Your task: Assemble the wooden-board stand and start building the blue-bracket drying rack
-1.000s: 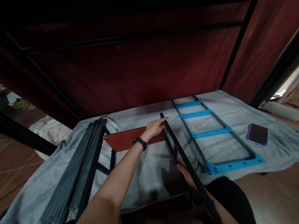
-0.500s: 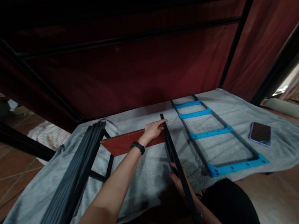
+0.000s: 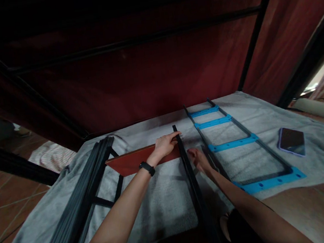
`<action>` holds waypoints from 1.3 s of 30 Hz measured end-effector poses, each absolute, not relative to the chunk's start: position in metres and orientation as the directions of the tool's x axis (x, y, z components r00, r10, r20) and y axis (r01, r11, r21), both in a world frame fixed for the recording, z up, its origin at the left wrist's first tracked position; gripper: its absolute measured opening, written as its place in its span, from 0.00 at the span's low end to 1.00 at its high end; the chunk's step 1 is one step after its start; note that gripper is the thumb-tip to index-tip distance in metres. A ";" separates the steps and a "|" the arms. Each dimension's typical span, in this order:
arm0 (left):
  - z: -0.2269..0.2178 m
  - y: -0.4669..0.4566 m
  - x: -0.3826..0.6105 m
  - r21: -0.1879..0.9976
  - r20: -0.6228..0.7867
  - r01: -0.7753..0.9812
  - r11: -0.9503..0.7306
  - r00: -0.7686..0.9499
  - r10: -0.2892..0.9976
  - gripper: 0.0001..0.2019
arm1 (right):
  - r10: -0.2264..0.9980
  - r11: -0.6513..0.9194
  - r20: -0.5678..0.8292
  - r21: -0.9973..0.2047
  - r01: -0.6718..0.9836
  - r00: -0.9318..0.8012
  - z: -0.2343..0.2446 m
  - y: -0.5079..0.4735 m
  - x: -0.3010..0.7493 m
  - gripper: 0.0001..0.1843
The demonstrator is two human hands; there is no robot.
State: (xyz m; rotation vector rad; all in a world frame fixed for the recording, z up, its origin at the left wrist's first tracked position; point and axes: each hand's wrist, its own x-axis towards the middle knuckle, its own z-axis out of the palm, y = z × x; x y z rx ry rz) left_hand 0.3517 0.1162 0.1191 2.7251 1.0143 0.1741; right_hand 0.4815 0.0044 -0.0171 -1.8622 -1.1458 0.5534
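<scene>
As left hand [image 3: 163, 146] holds panel [image 3: 131, 162], rail [image 3: 189, 173] beside

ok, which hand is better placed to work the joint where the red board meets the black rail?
Right, likely: the right hand sits open beside the black rail near the joint, holding nothing; the left hand is busy gripping the red board.

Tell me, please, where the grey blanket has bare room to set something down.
Widest bare patch: blanket below the board, between the rod bundle and the rail. Smaller: right of the phone. Crowded: around the left hand and right hand, by the blue-runged frame.
</scene>
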 end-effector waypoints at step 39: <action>0.122 0.115 0.355 0.212 -0.021 0.666 -0.715 0.735 0.678 0.24 | 0.960 -0.210 0.031 -0.582 0.786 0.279 -0.031 0.040 0.494 0.13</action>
